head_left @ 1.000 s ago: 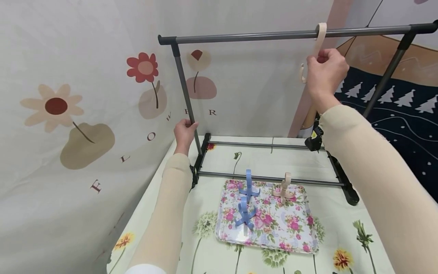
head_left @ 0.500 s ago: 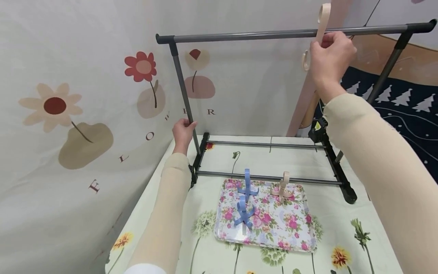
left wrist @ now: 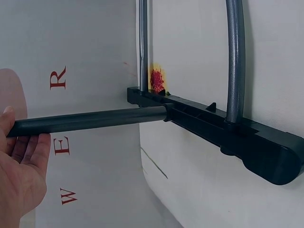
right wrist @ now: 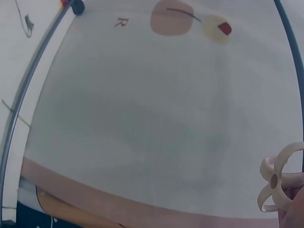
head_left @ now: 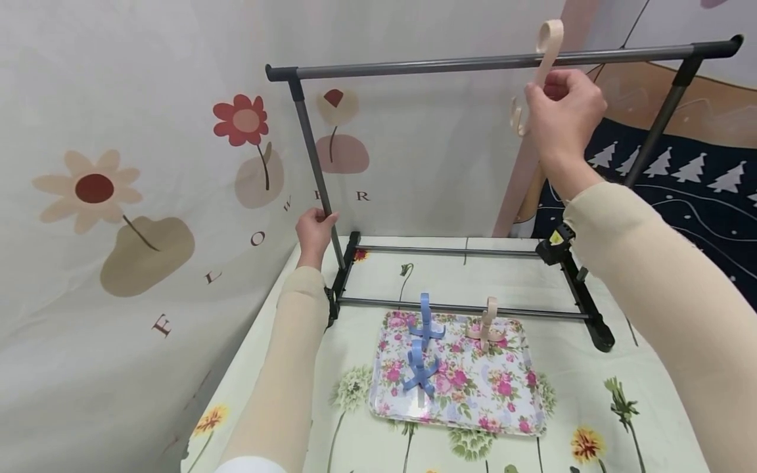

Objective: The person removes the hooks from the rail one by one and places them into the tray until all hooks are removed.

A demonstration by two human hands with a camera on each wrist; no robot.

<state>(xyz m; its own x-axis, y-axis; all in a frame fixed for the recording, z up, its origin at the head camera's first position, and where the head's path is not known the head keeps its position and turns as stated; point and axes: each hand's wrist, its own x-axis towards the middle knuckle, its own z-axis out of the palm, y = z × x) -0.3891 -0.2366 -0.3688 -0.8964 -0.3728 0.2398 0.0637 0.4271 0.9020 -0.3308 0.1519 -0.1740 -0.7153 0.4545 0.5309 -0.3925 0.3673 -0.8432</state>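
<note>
My right hand (head_left: 564, 118) pinches a cream plastic hook hanger (head_left: 551, 41) by its stem, up at the dark grey top bar (head_left: 426, 66) of a small rack. The hook's curved top rises above the bar and overlaps it in the head view. Its small lower prongs (right wrist: 271, 190) show at the right edge of the right wrist view; fingers hide the rest. Lower down, my left hand (head_left: 315, 230) grips the rack's left post (left wrist: 95, 119), thumb on one side and fingers on the other.
On the table, a floral tray (head_left: 467, 407) bears two blue hook hangers (head_left: 420, 374) and a cream hook hanger (head_left: 487, 327). Behind it run the rack's lower rails (head_left: 467, 309) between black feet (head_left: 585, 295). A printed cloth wall (head_left: 177, 66) stands close behind and left.
My right hand has raised the cream hook hanger above the top bar, then lowered it slightly. My left hand has stayed on the post. The head view has shifted slightly.
</note>
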